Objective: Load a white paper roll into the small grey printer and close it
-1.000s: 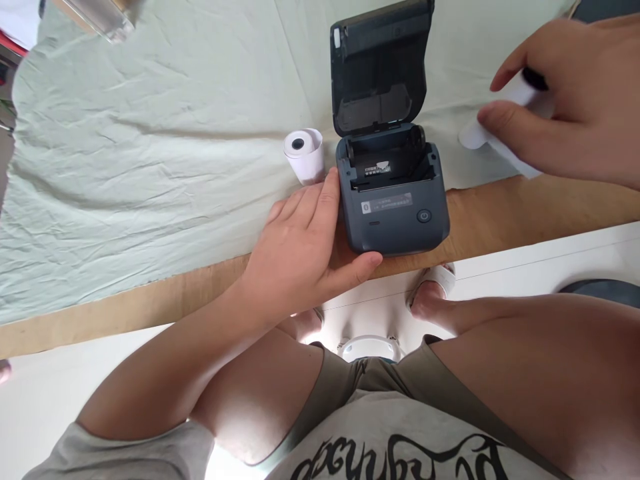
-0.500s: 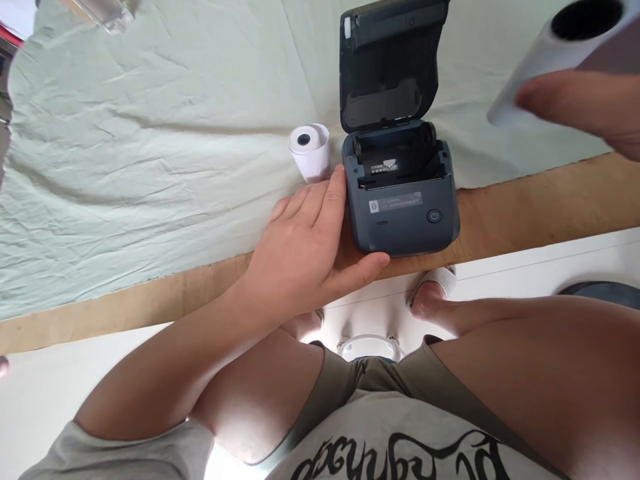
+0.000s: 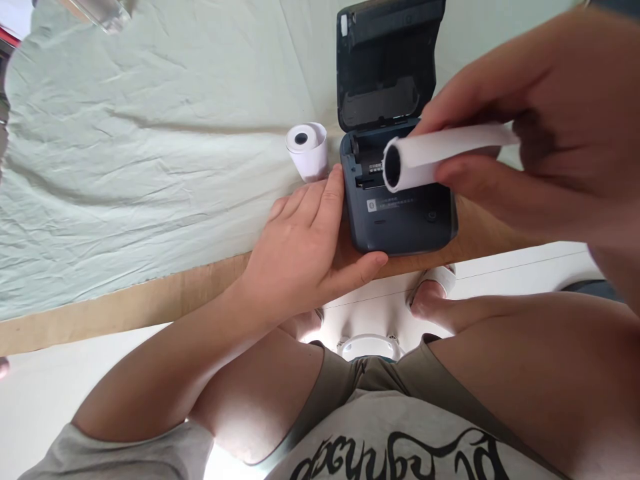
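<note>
A dark blue label printer [image 3: 400, 227] stands at the table's front edge, its lid [image 3: 387, 73] tipped up and back. My left hand [image 3: 305, 240] lies flat along the printer's left side, fingers extended and the thumb by its front corner. Above the printer's paper bay, my right hand [image 3: 530, 140] pinches a white paper roll [image 3: 420, 157] with a dark hollow core, held sideways. That roll and hand hide the right part of the bay. Just beyond my left fingertips a second, smaller paper roll [image 3: 313, 160] stands upright on the cloth, its end partly unwound.
A pale green cloth [image 3: 175, 153] covers the table, leaving a wooden front edge [image 3: 150, 297] bare. A clear object [image 3: 107, 13] sits at the far left. My legs and a white-rimmed seat edge [image 3: 370, 347] are below the table.
My right hand has come in from the right, carrying the white paper roll to above the printer and turning it more level. My left hand stays against the printer.
</note>
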Demonstrator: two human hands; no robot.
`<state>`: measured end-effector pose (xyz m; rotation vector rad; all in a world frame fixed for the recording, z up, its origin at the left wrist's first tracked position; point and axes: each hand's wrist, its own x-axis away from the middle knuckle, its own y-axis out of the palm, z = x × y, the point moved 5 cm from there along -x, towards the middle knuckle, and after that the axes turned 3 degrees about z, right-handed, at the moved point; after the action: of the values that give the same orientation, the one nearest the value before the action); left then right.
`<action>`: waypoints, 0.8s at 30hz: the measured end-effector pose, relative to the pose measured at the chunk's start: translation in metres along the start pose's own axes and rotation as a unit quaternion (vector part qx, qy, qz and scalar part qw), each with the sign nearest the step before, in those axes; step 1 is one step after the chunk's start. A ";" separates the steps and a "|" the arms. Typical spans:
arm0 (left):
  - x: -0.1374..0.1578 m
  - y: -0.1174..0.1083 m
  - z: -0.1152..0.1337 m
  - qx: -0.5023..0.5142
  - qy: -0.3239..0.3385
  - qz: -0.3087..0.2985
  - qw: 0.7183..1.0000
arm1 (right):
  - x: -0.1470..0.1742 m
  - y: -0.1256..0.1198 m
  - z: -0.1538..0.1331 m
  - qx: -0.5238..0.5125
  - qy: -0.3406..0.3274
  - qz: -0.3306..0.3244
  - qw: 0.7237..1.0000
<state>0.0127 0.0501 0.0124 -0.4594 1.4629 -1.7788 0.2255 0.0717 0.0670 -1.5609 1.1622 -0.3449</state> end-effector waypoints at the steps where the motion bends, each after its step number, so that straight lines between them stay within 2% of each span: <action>1: 0.000 0.000 0.000 -0.001 -0.001 0.000 1.000 | -0.002 0.003 -0.004 -0.006 -0.015 0.008 1.000; 6: -0.001 0.001 0.001 0.006 -0.005 0.007 1.000 | -0.004 0.014 -0.005 -0.007 -0.048 0.026 0.998; 12: -0.001 0.000 0.001 0.009 -0.006 -0.002 1.000 | -0.003 0.009 -0.009 -0.042 -0.118 0.035 0.992; 14: -0.001 0.000 0.000 0.011 -0.007 -0.005 1.000 | -0.002 0.009 -0.010 -0.045 -0.111 0.033 0.992; 19: -0.001 -0.001 0.001 0.019 -0.003 0.003 1.000 | -0.002 0.010 -0.005 -0.023 -0.044 0.056 0.997; 24: -0.001 0.000 -0.001 0.028 -0.020 -0.003 0.999 | -0.003 0.012 -0.003 0.004 -0.068 0.059 0.996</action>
<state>0.0128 0.0516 0.0125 -0.4686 1.3827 -1.8002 0.2163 0.0739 0.0591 -1.4786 1.1389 -0.1618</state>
